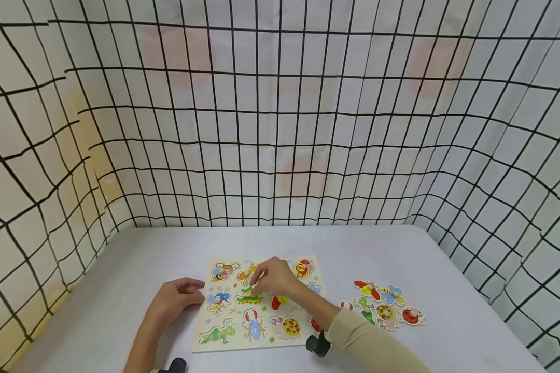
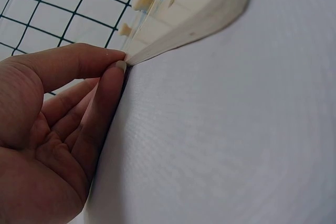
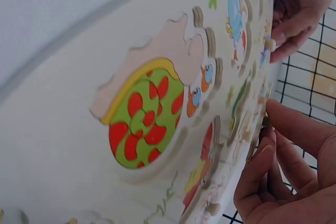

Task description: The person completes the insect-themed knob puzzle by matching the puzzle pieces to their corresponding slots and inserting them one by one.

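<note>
A wooden insect puzzle board (image 1: 235, 347) lies flat on the white table. Over its middle my right hand (image 1: 274, 278) pinches a green caterpillar puzzle piece (image 1: 246, 291) between thumb and fingers. The piece overlaps the printed caterpillar recess (image 1: 249, 300). From the right wrist, the thin piece (image 3: 256, 136) shows edge-on, close over the board. My left hand (image 1: 171, 300) rests at the board's left side, with thumb and index fingertips touching its edge (image 2: 173, 45). Snail (image 3: 147, 114) and beetle (image 1: 253, 326) recesses show without knobs; the bee piece (image 1: 224, 271) sits in place with its knob.
To the right of the board lies a loose group of knobbed pieces, among them a ladybug (image 1: 411, 316), a snail (image 1: 386, 315) and a blue-winged insect (image 1: 393, 294). A black wire grid (image 1: 280, 142) before white cloth encloses the table's back and sides.
</note>
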Motion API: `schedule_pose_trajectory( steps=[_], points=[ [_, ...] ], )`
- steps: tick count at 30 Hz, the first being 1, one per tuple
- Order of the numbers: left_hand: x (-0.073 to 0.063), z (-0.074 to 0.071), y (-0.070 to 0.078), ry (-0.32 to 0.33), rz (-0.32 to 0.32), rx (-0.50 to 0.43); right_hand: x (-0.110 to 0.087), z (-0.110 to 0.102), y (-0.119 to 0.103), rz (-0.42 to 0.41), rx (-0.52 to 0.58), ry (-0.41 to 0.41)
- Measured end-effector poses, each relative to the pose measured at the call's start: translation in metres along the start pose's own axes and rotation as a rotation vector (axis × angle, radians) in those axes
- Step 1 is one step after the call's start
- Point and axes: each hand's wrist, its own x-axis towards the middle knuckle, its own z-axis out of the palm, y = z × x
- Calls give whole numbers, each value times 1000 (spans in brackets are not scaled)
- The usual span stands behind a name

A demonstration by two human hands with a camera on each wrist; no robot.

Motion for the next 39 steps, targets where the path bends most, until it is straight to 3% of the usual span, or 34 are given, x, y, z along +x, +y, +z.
schedule_pose_trajectory(
  steps=[12, 39],
  points=[
    [0, 0, 0, 2, 3, 13, -4, 15, -4, 21, -38, 1],
    [1, 0, -1, -2, 7, -6, -9, 21, -6, 24, -39, 0]
  ],
)
